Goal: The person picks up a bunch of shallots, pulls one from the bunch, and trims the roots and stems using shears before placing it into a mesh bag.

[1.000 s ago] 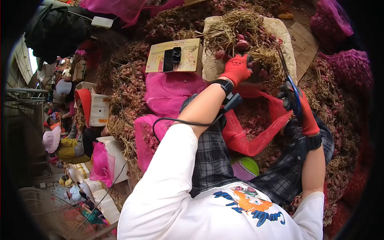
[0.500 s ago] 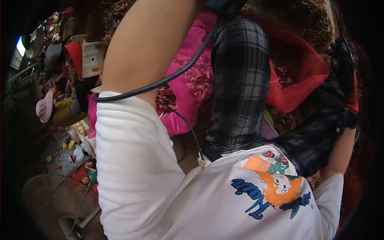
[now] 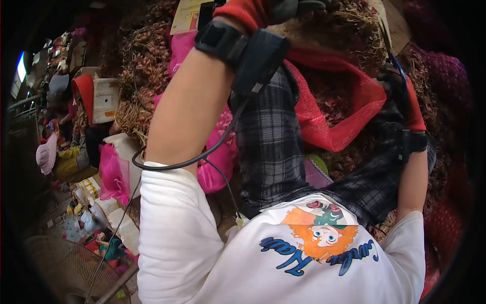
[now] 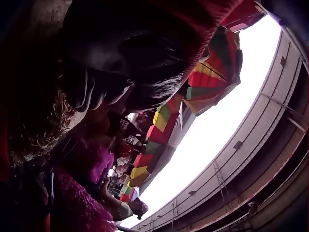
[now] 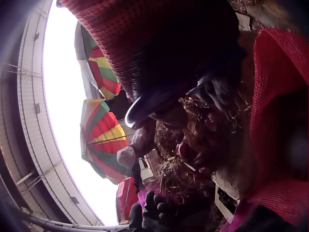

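In the head view my left hand (image 3: 276, 11), in a red glove with dark grey palm and fingers, is at the top edge, partly cut off. Its grey fingers (image 5: 153, 209) are loosely bent in the right wrist view, with nothing seen between them. My right hand (image 3: 411, 101), gloved alike, grips blue-handled scissors (image 3: 399, 68), their blades pointing up and away beside a pale block (image 3: 380, 12). Dry stalks (image 3: 357, 31) lie on that block, with small red onions (image 5: 182, 151) among them. Between my knees a red mesh bag (image 3: 347, 136) hangs open.
Loose onions (image 3: 142, 48) cover the ground to the left and right. Pink mesh bags (image 3: 215, 169) lie by my left leg, and a black cable (image 3: 195, 161) runs from my left wrist. A printed carton (image 3: 185, 19) stands at the top. A seated person (image 3: 76, 157) is far left, above a fan (image 3: 71, 268).
My left hand left the onions on the block, rose out of the head view, and now shows again at the top edge. The right hand keeps the scissors; the head view has shifted.
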A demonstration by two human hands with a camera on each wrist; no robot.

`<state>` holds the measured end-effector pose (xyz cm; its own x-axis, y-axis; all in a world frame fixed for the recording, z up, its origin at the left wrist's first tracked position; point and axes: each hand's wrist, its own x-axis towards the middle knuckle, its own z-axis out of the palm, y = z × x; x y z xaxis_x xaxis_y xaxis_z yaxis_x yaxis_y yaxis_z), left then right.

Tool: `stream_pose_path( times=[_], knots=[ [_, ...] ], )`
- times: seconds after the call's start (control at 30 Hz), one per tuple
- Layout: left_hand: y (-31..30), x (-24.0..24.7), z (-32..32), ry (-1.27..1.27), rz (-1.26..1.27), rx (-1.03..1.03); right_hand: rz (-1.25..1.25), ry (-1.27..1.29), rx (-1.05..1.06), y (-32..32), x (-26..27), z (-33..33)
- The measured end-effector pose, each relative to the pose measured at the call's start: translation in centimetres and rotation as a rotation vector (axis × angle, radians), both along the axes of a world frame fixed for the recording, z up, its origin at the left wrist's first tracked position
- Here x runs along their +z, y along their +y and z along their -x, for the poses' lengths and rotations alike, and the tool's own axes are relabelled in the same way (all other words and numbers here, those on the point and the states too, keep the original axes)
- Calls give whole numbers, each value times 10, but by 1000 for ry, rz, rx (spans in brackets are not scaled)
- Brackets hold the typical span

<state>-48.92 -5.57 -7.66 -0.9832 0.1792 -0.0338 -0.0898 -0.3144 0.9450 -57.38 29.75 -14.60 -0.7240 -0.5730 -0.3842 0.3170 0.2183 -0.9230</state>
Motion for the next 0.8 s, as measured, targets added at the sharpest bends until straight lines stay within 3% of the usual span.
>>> stream_pose_path(
  times=[0.03,0.07,0.1,0.17,0.23,0.27,0.37,0.4,0.5,0.57,0.6,0.7,0.77,0.8],
  knots=[
    [11,-19,4,-67,-60,29,-1,16,16,2,0,2],
    [40,-23,-3,-217,-41,233,-18,-3,2,3,2,5],
    [44,-59,9,-265,-128,108,29,-43,-61,2,11,1],
    [71,-96,22,-117,696,297,107,-69,-53,6,8,9],
    [83,-126,31,16,1223,390,127,-90,-77,5,7,13],
    [89,-124,35,-72,1373,369,118,-70,-78,4,7,15],
    [97,-122,49,-270,1512,441,98,-41,-58,-2,11,17],
    [99,-122,54,-281,1609,364,93,-31,-50,-3,14,16],
    [109,-131,57,-240,1727,408,-7,9,-51,-11,20,16],
    [107,-133,60,-276,1537,439,-123,63,-35,-13,21,18],
    [102,-139,59,-257,1485,446,-9,78,-22,-8,-2,22],
    [93,-143,60,-194,1412,453,118,-32,-8,-8,4,13],
    [89,-148,61,-142,1346,463,55,-107,63,-5,14,4],
    [85,-150,64,-129,1047,468,21,-140,99,-4,20,1]
  ],
)
